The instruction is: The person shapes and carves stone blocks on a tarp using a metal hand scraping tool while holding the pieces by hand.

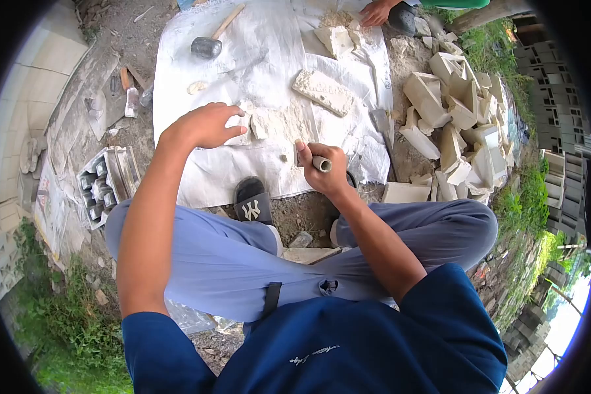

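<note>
My left hand is at the left end of a pale, crumbly block piece, its thumb and fingers bent around that end. The part of the piece under the palm is hidden. Beside it lies another rough whitish block piece on a white sheet. My right hand is closed around a tool with a hollow pipe handle. The handle's round end points up toward me; the tool's working end is hidden behind the hand. Pale dust and crumbs lie between my hands.
A mallet and a long rough block lie on the sheet. A flat-bladed tool rests at its right edge, near piled broken blocks. Another person's hand is at the top. A metal mould stands left.
</note>
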`<state>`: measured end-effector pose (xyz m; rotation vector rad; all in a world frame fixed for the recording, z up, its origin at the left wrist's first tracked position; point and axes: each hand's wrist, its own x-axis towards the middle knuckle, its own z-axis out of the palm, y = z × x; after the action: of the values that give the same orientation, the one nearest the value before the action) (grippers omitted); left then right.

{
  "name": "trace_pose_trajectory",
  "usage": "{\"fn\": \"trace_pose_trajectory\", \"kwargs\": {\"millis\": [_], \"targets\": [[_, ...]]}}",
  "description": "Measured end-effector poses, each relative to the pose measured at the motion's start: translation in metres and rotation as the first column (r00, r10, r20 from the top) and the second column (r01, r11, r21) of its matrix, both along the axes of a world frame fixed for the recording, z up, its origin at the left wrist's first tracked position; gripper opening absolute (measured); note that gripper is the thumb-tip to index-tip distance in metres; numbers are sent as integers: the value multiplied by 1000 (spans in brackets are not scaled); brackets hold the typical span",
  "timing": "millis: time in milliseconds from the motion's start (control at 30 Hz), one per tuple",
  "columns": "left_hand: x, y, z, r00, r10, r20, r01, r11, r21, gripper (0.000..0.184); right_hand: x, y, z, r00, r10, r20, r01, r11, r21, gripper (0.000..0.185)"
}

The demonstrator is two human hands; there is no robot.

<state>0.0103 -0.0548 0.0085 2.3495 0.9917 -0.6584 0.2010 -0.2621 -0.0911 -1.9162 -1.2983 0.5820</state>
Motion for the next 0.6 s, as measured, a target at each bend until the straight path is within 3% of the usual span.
{"fn": "trace_pose_trajectory", "kwargs": {"millis": [100, 167, 200, 333, 467, 567, 600], "targets": [[4, 1, -2, 1000, -8, -21, 8, 1000, -6, 52, 7, 2, -34, 1000, 21, 22, -20, 999, -26, 48], [3, 4, -4, 999, -1, -46, 0, 1000, -22, 52, 19, 12, -48, 973, 7, -231, -60, 972, -227, 44], [2, 5, -5, 998, 12, -64, -15, 999, -45, 53, 24, 17, -42, 964, 13, -264, -67, 978, -198, 49], [-5, 10, -5, 996, -21, -83, 18, 999, -33, 53, 26, 20, -13, 998, 17, -55, -31, 965, -261, 61], [-1, -2, 7, 1000, 4, -29, -5, 1000, -19, 53, 26, 13, 5, 970, -141, -196, 109, 980, -168, 62], [6, -6, 13, 999, -18, 28, 18, 1000, 11, 53, 24, 4, -40, 990, -54, -132, 17, 963, -269, 61], [7, -5, 12, 1000, -16, 19, 16, 1000, 5, 53, 22, 0, -38, 989, 79, -125, -112, 951, -288, 62]]}}
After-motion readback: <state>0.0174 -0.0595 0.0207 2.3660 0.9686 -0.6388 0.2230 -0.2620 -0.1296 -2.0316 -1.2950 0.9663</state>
